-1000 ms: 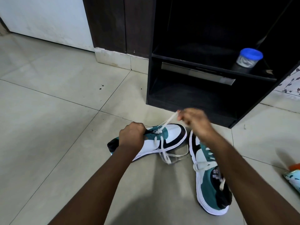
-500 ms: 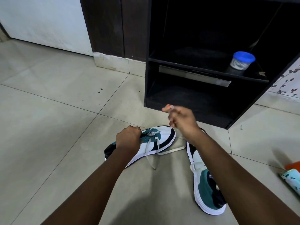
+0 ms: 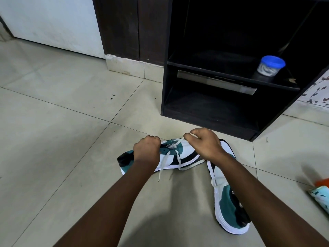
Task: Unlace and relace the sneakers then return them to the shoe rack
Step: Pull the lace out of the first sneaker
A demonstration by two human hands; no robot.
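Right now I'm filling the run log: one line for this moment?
stage: lacing | left hand grips left sneaker | right hand pinches lace | other sneaker on floor

There is only one view, from the head. It looks forward and down, close over both forearms, onto the tiled floor (image 3: 53,139) and the dark shoe rack (image 3: 222,111) ahead.
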